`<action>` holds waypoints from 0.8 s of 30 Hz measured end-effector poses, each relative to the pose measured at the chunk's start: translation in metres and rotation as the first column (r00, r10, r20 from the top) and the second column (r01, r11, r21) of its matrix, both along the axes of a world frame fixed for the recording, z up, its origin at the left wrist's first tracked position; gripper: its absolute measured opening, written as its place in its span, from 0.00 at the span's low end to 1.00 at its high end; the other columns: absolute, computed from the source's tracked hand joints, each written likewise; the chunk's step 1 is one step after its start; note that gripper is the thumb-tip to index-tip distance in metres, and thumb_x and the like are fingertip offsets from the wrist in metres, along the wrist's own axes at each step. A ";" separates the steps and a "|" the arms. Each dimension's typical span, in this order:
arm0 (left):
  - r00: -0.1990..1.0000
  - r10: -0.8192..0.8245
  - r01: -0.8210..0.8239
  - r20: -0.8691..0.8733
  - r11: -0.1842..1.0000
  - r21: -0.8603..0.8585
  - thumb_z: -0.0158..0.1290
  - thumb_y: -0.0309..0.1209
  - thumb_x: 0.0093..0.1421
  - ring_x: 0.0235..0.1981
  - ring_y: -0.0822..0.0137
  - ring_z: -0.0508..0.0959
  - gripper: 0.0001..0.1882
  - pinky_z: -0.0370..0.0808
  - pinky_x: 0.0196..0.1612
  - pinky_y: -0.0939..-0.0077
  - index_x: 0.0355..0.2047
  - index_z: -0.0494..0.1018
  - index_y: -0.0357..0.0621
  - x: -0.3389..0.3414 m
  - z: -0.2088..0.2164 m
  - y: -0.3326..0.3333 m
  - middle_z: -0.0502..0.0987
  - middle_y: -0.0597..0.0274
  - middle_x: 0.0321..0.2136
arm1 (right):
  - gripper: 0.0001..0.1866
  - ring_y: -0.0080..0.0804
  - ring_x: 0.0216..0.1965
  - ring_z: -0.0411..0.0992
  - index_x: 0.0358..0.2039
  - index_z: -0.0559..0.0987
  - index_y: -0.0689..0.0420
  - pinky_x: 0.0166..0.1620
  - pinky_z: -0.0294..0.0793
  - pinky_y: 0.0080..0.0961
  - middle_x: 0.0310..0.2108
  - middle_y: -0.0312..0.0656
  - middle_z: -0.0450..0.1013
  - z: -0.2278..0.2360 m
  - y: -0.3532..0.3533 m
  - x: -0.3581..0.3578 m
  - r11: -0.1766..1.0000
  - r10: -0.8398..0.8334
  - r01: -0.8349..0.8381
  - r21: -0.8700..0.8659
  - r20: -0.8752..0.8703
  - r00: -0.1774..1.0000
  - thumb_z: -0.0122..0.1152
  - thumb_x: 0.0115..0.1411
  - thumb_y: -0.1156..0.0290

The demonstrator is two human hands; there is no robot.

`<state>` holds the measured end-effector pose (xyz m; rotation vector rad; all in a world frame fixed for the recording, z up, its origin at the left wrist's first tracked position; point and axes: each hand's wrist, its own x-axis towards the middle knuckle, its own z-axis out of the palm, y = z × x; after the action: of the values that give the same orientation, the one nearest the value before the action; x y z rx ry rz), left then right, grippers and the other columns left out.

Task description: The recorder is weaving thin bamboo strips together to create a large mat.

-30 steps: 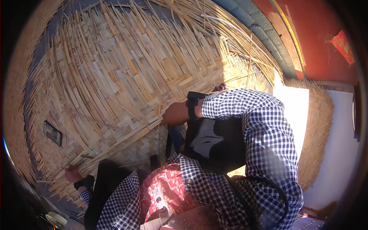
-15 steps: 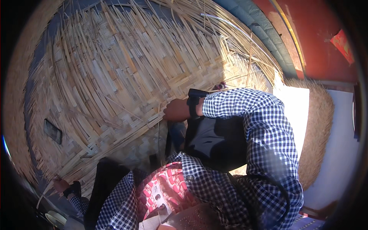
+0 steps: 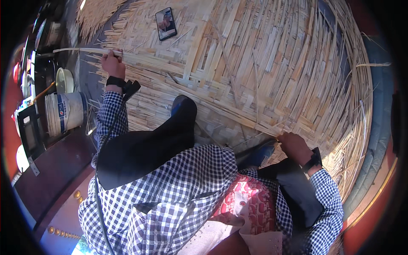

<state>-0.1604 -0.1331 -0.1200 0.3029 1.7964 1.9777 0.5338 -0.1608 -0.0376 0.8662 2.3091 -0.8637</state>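
Observation:
A large woven reed mat (image 3: 276, 72) spreads before me, with long loose strip ends fanning out along its far right side. My left hand (image 3: 113, 66) is closed at the mat's left corner. A pale flat reed strip (image 3: 80, 50) runs through its fingers, one end jutting out to the left. At the mat's near edge on the right, my right hand (image 3: 294, 146) is closed, thumb and fingers pinching the edge strips. Between the two hands that edge stretches in a slant, passing just beyond my shoes.
A smartphone (image 3: 165, 24) lies on the mat's far left part. On the left stand a white bucket (image 3: 70, 112) and a pale green bowl (image 3: 64, 80). My blue shoe (image 3: 264, 154) rests by the mat edge. A grey-green padded roll (image 3: 376, 123) borders the right side.
The view has swung left, so the mat and phone appear farther right, and the bucket has come into view. Both hands stay at the mat's near edge.

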 end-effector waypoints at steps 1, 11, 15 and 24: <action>1.000 0.014 -0.014 -0.008 1.000 -0.004 0.49 0.25 0.67 0.26 0.62 0.78 0.06 0.74 0.26 0.73 0.39 0.62 0.42 -0.002 0.004 -0.004 0.76 0.53 0.30 | 0.09 0.46 0.38 0.75 0.38 0.77 0.55 0.39 0.75 0.40 0.33 0.46 0.74 -0.003 0.000 -0.003 1.000 0.014 -0.014 -0.004 -0.008 1.000 0.57 0.54 0.74; 0.526 -0.832 0.592 -0.179 0.509 -0.625 0.54 0.26 0.57 0.50 0.48 0.73 0.15 0.66 0.54 0.59 0.46 0.74 0.47 0.125 -0.020 -0.019 0.75 0.53 0.44 | 0.12 0.48 0.38 0.74 0.41 0.75 0.56 0.41 0.75 0.40 0.34 0.47 0.73 -0.015 0.026 -0.059 0.991 0.125 -0.129 -0.026 -0.128 0.984 0.56 0.56 0.73; -0.001 -0.929 0.347 -0.370 0.347 -0.871 0.53 0.31 0.58 0.45 0.52 0.75 0.10 0.70 0.45 0.57 0.40 0.79 0.52 0.155 -0.018 -0.017 0.76 0.54 0.37 | 0.14 0.49 0.41 0.73 0.46 0.75 0.55 0.43 0.74 0.41 0.36 0.48 0.73 -0.009 0.035 -0.086 0.985 0.139 -0.148 -0.094 -0.095 0.986 0.56 0.57 0.72; 0.254 -0.950 0.885 0.182 0.153 -0.439 0.49 0.26 0.61 0.34 0.75 0.70 0.06 0.70 0.40 0.77 0.35 0.73 0.37 0.169 -0.030 0.027 0.72 0.70 0.30 | 0.17 0.37 0.48 0.75 0.53 0.72 0.60 0.48 0.74 0.29 0.50 0.47 0.73 -0.061 0.064 -0.199 0.482 -0.666 0.356 -0.801 -0.071 0.743 0.52 0.65 0.71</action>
<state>0.0087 -0.1062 -0.1499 1.1064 1.4218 0.5714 0.3346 -0.0968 -0.0983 1.0725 1.6003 -2.2471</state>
